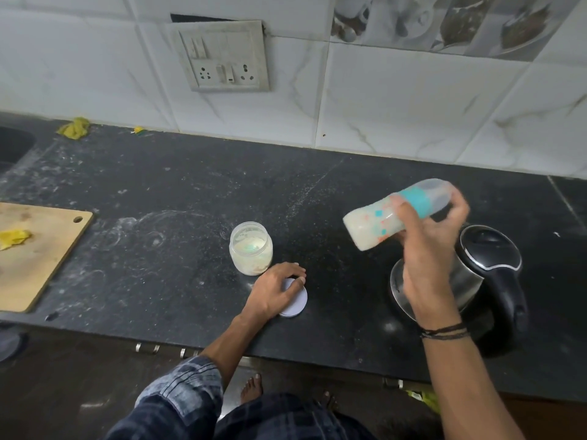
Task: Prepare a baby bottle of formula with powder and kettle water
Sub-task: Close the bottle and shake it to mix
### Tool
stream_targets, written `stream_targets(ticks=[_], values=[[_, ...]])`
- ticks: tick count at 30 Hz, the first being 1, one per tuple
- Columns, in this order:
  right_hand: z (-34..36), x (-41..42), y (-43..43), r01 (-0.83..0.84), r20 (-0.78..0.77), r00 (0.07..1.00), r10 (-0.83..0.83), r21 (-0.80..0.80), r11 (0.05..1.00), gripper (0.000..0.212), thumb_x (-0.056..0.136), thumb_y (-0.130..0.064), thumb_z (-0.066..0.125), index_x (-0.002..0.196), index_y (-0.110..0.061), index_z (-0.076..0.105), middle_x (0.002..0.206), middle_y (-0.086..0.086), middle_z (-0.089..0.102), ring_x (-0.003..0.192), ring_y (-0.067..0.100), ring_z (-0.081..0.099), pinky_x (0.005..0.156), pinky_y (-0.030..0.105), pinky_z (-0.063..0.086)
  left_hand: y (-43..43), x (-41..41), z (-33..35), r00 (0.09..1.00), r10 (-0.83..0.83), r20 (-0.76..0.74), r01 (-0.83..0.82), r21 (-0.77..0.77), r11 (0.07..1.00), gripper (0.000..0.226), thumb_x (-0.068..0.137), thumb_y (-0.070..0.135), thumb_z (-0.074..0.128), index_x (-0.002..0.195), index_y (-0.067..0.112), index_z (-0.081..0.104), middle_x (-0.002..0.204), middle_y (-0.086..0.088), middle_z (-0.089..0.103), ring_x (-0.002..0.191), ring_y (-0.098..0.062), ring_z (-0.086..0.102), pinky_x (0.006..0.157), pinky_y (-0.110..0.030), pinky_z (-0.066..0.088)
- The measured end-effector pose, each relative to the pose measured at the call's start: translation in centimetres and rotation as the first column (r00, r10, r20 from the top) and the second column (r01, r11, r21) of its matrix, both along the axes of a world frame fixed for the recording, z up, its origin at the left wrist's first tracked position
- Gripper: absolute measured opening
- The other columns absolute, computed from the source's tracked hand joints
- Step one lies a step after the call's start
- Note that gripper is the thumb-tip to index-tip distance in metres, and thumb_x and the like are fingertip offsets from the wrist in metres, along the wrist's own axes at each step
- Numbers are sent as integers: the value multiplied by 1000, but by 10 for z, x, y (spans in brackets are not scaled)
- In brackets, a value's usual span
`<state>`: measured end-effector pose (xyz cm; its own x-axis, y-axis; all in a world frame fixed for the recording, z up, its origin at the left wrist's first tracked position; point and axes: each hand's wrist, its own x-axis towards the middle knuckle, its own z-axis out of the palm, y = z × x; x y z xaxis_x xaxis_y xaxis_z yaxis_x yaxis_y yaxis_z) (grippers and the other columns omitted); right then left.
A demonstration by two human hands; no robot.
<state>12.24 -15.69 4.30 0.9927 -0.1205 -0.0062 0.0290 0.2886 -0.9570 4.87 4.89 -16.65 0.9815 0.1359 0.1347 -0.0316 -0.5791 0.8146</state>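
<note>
— On the black counter (190, 201), what do we count from the head view?
— We count one baby bottle (371, 230), one open powder jar (251, 248), one white lid (299, 304), one kettle (489, 268) and one wooden cutting board (41, 258).
— And our hands?
— Two. Our right hand (425, 239) grips the bottle near its teal collar. It is held up off the counter and tilted, with its milky base toward the jar, just above the kettle. Our left hand (274, 292) lies on the lid with loose fingers, just beside the jar.
— Anything else?
— We see two yellow cloths (74, 127), one by the wall and the other on the board. The switch plate (224, 57) on the tiles carries two sockets.
— Any writing?
— We can read none. The bottle's teal and orange patches are blurred.
</note>
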Motion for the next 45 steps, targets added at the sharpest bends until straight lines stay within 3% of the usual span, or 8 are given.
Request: stream_targets(ticks=[3, 8, 11, 14, 18, 22, 28, 45], values=[[3, 1, -1, 124, 11, 992, -125, 112, 986, 66, 94, -11, 73, 145, -19, 31, 119, -1, 62, 103, 12, 73, 76, 34, 61, -1, 0, 1, 1000, 14, 6, -14, 1, 1000, 18, 93, 28, 61, 102, 21, 74, 113, 14, 71, 119, 2, 57, 99, -27, 47], [-2, -2, 1, 13, -62, 998, -11, 21, 1000, 65, 91, -9, 76, 142, -23, 38, 105, -8, 70, 97, 12, 74, 78, 37, 63, 0, -1, 2, 1000, 4, -1, -4, -1, 1000, 18, 93, 29, 61, 102, 22, 74, 113, 15, 71, 119, 4, 57, 99, -25, 46], [-4, 1, -2, 118, -63, 992, -110, 126, 985, 63, 93, -13, 74, 142, -20, 35, 118, -4, 66, 104, 13, 73, 77, 35, 61, -1, -1, 2, 1000, 21, 0, -21, -2, 1000, 17, 93, 28, 61, 101, 21, 75, 113, 15, 71, 119, 3, 57, 99, -24, 45], [-7, -1, 1, -53, -70, 996, 52, -10, 999, 64, 90, -9, 76, 141, -23, 40, 120, 3, 67, 104, 18, 73, 77, 37, 63, 0, -2, 2, 1000, 12, 11, -12, 9, 1000, 13, 94, 23, 64, 101, 20, 75, 113, 13, 72, 119, 2, 57, 98, -22, 45], [-1, 1, -2, 112, -30, 994, -109, 125, 986, 65, 94, -12, 73, 145, -19, 33, 114, -4, 68, 103, 13, 73, 78, 35, 61, -2, -1, 3, 1000, 9, 14, -9, 1, 1000, 14, 93, 24, 64, 100, 20, 75, 112, 13, 72, 118, 2, 57, 98, -20, 44], [-2, 2, -1, -72, -43, 997, 71, -20, 997, 64, 91, -11, 76, 140, -25, 39, 121, 4, 65, 105, 18, 73, 77, 36, 62, -1, -1, 4, 1000, 14, 13, -14, 4, 1000, 18, 92, 28, 61, 100, 20, 75, 112, 13, 72, 117, 3, 57, 96, -18, 43], [-1, 3, 2, 119, -45, 992, -115, 91, 989, 63, 94, -12, 73, 143, -19, 34, 119, -2, 63, 99, 9, 73, 73, 32, 61, -3, -2, 5, 1000, 27, -5, -27, 0, 1000, 21, 91, 31, 60, 100, 21, 75, 112, 15, 72, 117, 4, 57, 94, -8, 38], [-2, -1, 9, 19, -66, 998, -19, 2, 1000, 62, 91, -11, 76, 140, -22, 39, 111, -4, 68, 100, 14, 74, 72, 35, 62, -1, -2, 4, 1000, 22, -6, -22, 10, 1000, 22, 92, 33, 59, 103, 22, 74, 113, 16, 71, 118, 5, 56, 96, -15, 42]])
